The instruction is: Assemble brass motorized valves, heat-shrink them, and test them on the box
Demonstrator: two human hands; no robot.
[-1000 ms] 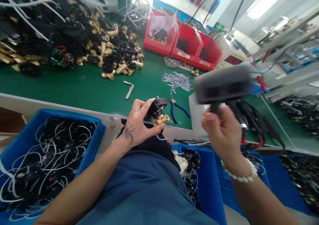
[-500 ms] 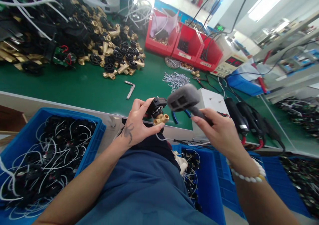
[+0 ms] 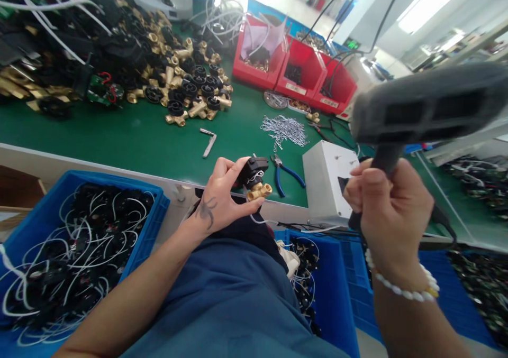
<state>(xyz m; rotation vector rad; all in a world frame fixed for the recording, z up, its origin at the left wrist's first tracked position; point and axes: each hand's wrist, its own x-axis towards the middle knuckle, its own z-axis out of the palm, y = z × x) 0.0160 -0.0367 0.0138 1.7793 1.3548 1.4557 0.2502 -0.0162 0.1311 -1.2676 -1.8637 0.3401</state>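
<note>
My left hand (image 3: 224, 196) is closed around a brass valve (image 3: 260, 191) with a black housing on top, at the table's front edge. A bent wire clip shows on the housing's side, and a white cable hangs below. In my right hand (image 3: 391, 210) is a grey mallet (image 3: 428, 107), gripped by its dark handle and raised at the right, its head blurred. Blue-handled cutters (image 3: 288, 175) lie on the green table just right of the valve. Behind them is a pile of small silvery wire clips (image 3: 283, 130).
Brass valve parts (image 3: 190, 91) are heaped at the back left. An L-shaped metal tool (image 3: 208, 142) lies in front of them. Red bins (image 3: 296, 72) stand at the back. A white box (image 3: 327, 181) is at the right. Blue crates (image 3: 159, 210) with wired units stand below.
The mallet in my right hand has gone up and to the right, away from the valve, uncovering the cutters. My left hand and the valve have hardly moved.
</note>
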